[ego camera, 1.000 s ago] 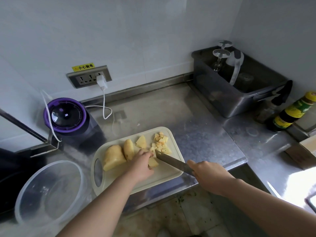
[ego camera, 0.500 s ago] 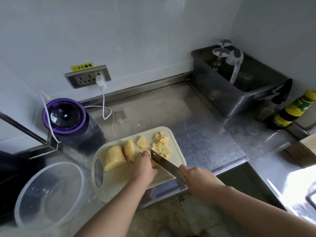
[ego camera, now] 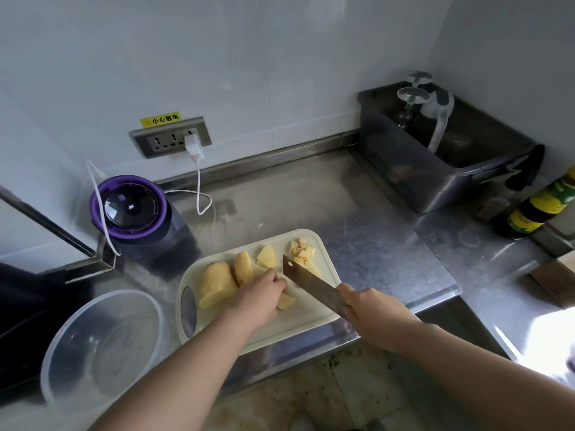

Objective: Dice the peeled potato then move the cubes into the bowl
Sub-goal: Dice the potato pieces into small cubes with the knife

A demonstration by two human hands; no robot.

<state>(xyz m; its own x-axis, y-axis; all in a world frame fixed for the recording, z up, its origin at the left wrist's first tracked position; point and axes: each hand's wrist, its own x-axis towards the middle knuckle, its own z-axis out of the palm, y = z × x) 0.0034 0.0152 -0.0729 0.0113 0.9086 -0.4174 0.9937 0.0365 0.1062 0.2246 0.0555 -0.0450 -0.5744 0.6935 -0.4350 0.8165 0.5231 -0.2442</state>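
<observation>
On the cream cutting board (ego camera: 298, 321) lie a large peeled potato chunk (ego camera: 216, 283), a thick slice (ego camera: 243, 267), a smaller slice (ego camera: 267, 256) and a pile of several cubes (ego camera: 303, 251). My left hand (ego camera: 259, 295) holds down a potato strip (ego camera: 285, 301), fingers curled over it. My right hand (ego camera: 371, 315) grips the handle of a cleaver (ego camera: 311, 283), whose blade stands just right of my left fingers. The clear plastic bowl (ego camera: 59, 353) sits empty to the left of the board.
A purple-lidded appliance (ego camera: 129, 206) with a white cable stands behind the board. A dark tub (ego camera: 435, 181) with upturned glasses sits at the back right, with a sauce bottle (ego camera: 543, 206) beside it. The steel counter edge runs just below the board.
The cleaver blade has swung up and leftward, closer to my left fingers. My left hand shifted slightly on the potato strip. The cube pile stays in place.
</observation>
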